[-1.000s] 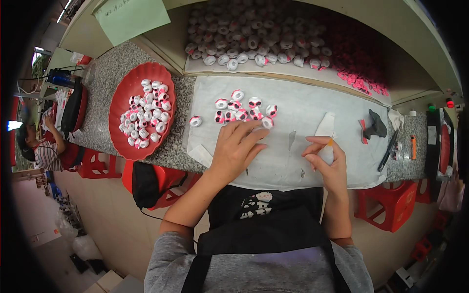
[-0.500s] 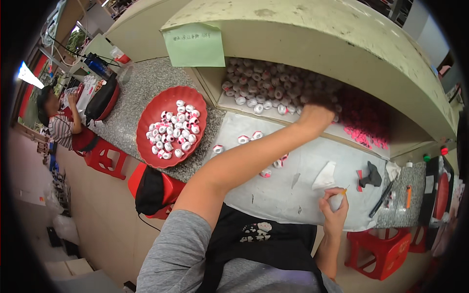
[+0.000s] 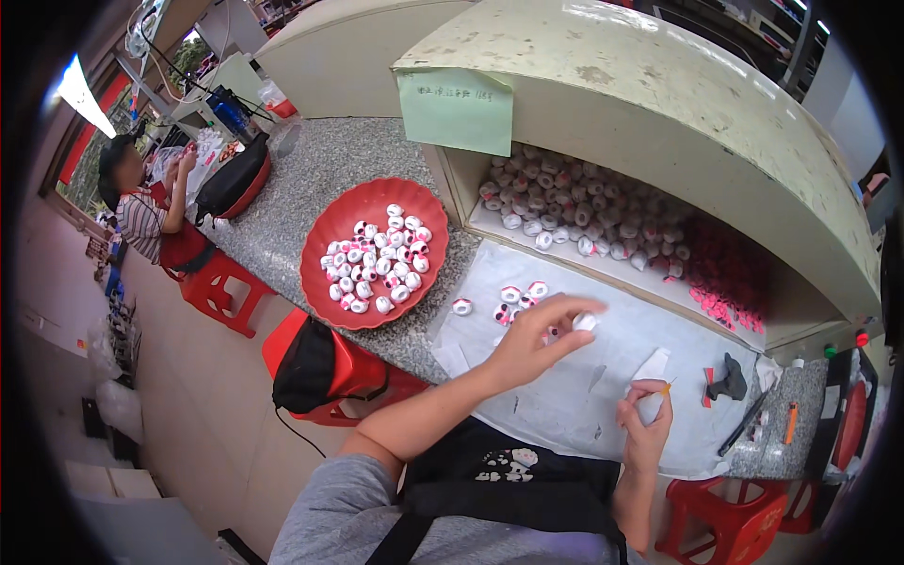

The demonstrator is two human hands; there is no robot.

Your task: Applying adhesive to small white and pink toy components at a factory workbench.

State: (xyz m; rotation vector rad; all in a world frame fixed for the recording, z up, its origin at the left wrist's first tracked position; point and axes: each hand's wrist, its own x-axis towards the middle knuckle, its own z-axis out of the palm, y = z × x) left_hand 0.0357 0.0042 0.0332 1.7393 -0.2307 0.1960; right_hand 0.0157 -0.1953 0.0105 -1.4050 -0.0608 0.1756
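Thumb and forefinger of the outstretched left hand (image 3: pixel 535 345) pinch a white piece (image 3: pixel 585 321) above the surface (image 3: pixel 348 151); nearer the front edge, the right hand (image 3: pixel 646 424) holds a bottle (image 3: pixel 650 406) aslant, tip (image 3: pixel 669 387) far-rightward.

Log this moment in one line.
left hand: holding small round white piece; right hand: holding whitish orange-tipped bottle; nearby: red scalloped bowl

A small, rounded white piece (image 3: pixel 585 321) sits pinched right of the frame's centre, while a pale bottle (image 3: pixel 650 407), partly hidden and fitted with an orange tip (image 3: pixel 667 388), slants toward the upper right, lower and farther right.
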